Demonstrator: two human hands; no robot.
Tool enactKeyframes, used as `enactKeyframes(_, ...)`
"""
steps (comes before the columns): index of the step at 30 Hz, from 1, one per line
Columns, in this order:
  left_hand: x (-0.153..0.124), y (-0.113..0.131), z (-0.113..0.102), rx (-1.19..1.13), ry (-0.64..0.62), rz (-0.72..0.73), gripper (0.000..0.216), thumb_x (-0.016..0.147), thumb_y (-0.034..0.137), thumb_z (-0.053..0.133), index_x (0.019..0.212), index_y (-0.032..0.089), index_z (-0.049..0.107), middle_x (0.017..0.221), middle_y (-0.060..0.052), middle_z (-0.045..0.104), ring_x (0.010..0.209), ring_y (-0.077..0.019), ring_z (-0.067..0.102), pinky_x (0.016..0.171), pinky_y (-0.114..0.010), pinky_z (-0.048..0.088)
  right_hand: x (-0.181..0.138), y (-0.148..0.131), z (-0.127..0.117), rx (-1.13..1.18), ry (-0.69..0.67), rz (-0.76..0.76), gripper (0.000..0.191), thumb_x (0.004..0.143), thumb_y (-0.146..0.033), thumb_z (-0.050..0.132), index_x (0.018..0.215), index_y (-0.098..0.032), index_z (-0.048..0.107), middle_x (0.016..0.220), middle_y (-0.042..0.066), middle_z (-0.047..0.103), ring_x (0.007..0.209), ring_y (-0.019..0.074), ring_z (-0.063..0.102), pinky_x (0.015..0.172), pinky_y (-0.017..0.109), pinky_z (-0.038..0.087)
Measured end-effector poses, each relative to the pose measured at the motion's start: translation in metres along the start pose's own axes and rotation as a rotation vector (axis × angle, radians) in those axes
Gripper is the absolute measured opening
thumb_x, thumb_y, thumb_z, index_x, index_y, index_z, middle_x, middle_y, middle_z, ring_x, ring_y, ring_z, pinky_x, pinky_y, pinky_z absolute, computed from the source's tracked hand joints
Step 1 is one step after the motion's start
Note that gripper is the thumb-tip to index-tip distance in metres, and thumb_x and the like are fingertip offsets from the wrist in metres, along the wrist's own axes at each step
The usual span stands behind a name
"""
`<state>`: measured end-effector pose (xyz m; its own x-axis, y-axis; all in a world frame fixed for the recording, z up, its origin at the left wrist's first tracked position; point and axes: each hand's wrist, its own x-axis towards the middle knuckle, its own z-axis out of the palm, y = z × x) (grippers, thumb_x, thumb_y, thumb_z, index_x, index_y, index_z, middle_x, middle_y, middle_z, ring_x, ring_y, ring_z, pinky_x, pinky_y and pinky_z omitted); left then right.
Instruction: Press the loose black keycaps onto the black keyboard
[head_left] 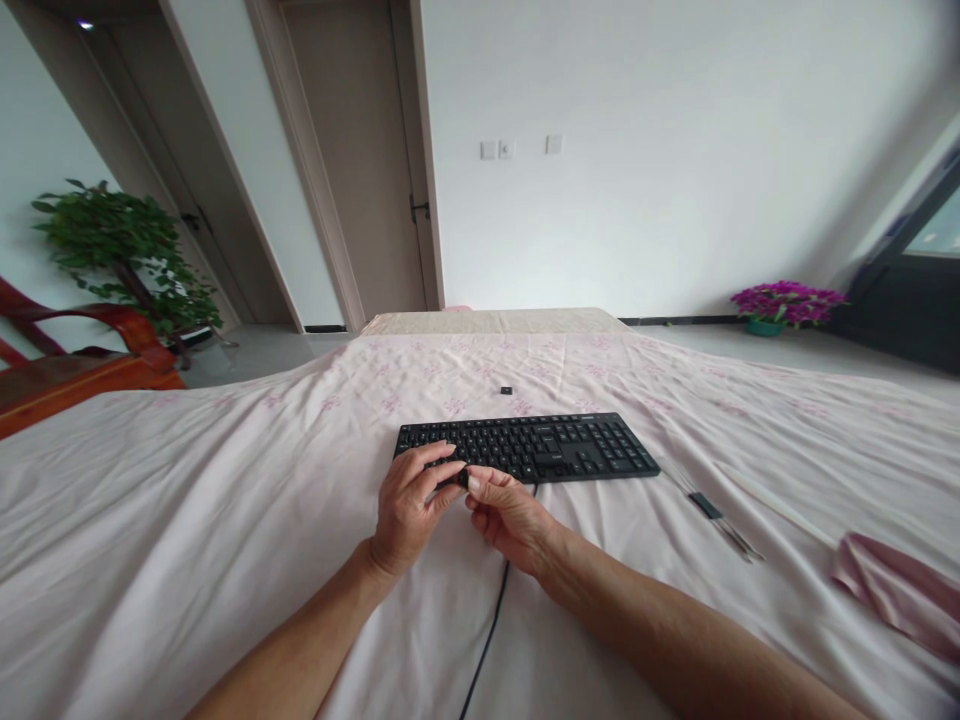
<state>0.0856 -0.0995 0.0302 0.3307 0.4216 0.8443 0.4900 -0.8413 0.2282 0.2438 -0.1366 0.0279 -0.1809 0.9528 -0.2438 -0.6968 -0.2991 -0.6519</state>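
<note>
Head view: both hands point(409, 505) point(506, 510) pinch something small and dark at black keyboard point(529, 446).

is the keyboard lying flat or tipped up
Flat: the keyboard rests keys-up on the sheet, both hands at its front edge.

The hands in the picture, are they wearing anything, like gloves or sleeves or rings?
No. The left hand and the right hand are bare, with no gloves. Both forearms are bare too, with no sleeves in view. No watch or bracelet shows on either wrist, and I can see no rings.
</note>
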Motion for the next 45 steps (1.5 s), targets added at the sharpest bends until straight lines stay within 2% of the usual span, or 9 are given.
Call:
enactKeyframes(12,-0.003,-0.001,0.000,-0.024,-0.017,-0.010,0.027,0.081,0.024,0.064,0.109,0.024,0.064,0.114,-0.006,0.062,0.109,-0.0200,0.057,0.094,-0.037,0.048,-0.003,0.000,0.003,0.095,-0.048,0.094,0.039,0.056,-0.021,0.086,0.088,-0.015,0.064,0.069,-0.006,0.060,0.050,0.0019,0.049,0.043,0.013,0.032)
enactKeyframes(19,-0.005,-0.003,0.000,-0.047,-0.066,-0.011,0.027,0.084,0.025,0.060,0.111,0.025,0.062,0.115,-0.006,0.062,0.108,-0.0198,0.058,0.093,-0.036,0.048,-0.007,-0.003,0.006,-0.048,0.008,-0.006,0.037,0.052,-0.022,0.087,0.082,-0.014,0.068,0.060,-0.005,0.056,0.051,0.0036,0.046,0.045,0.016,0.030)
enactKeyframes(22,-0.005,-0.002,-0.002,-0.064,-0.106,-0.056,0.031,0.089,0.026,0.052,0.119,0.024,0.057,0.121,-0.007,0.059,0.112,-0.0205,0.055,0.098,-0.038,0.045,-0.007,-0.014,0.006,-0.216,0.035,-0.068,0.033,0.053,-0.023,0.085,0.081,-0.015,0.070,0.058,-0.004,0.057,0.051,0.0046,0.044,0.046,0.018,0.028)
enactKeyframes(25,-0.004,-0.008,-0.002,-0.015,-0.106,-0.162,0.036,0.091,0.023,0.045,0.126,0.024,0.052,0.125,-0.008,0.056,0.117,-0.0212,0.052,0.102,-0.041,0.041,-0.005,-0.038,-0.002,-0.460,0.041,-0.235,0.026,0.057,-0.026,0.082,0.078,-0.015,0.072,0.059,-0.002,0.060,0.050,0.0056,0.043,0.047,0.020,0.029)
enactKeyframes(27,-0.005,-0.018,0.000,0.060,-0.106,-0.231,0.035,0.089,0.024,0.047,0.123,0.024,0.053,0.126,-0.007,0.056,0.117,-0.0219,0.051,0.102,-0.041,0.041,-0.002,-0.058,-0.015,-0.609,0.068,-0.342,0.024,0.060,-0.028,0.080,0.080,-0.016,0.072,0.057,-0.003,0.060,0.048,0.0068,0.043,0.049,0.022,0.031)
enactKeyframes(29,-0.008,-0.031,0.004,0.124,-0.126,-0.296,0.033,0.087,0.023,0.049,0.119,0.024,0.057,0.124,-0.007,0.056,0.117,-0.0229,0.052,0.102,-0.042,0.041,0.000,-0.079,-0.035,-0.785,0.115,-0.443,0.022,0.061,-0.027,0.077,0.081,-0.018,0.073,0.069,0.000,0.067,0.058,0.0112,0.053,0.057,0.025,0.040)
enactKeyframes(33,-0.015,-0.056,0.011,0.190,-0.125,-0.448,0.034,0.083,0.023,0.051,0.116,0.024,0.059,0.119,-0.007,0.058,0.114,-0.0239,0.053,0.101,-0.042,0.042,-0.003,-0.105,-0.075,-1.343,0.204,-0.559,0.016,0.067,-0.023,0.071,0.083,-0.023,0.075,0.082,0.002,0.071,0.077,0.0191,0.063,0.074,0.032,0.046)
enactKeyframes(38,-0.019,-0.064,0.016,0.183,-0.149,-0.518,0.033,0.082,0.024,0.051,0.113,0.023,0.061,0.119,-0.007,0.057,0.113,-0.0242,0.053,0.102,-0.043,0.041,-0.011,-0.108,-0.092,-1.743,0.156,-0.702,0.016,0.075,-0.020,0.065,0.087,-0.025,0.075,0.091,0.001,0.071,0.087,0.0200,0.063,0.080,0.033,0.046)
enactKeyframes(45,-0.018,-0.064,0.014,0.127,-0.112,-0.541,0.032,0.081,0.023,0.050,0.110,0.023,0.063,0.117,-0.007,0.058,0.113,-0.0234,0.053,0.103,-0.042,0.041,-0.016,-0.103,-0.080,-1.918,0.058,-0.776,0.017,0.079,-0.016,0.062,0.087,-0.025,0.074,0.092,0.002,0.071,0.089,0.0192,0.061,0.080,0.031,0.045)
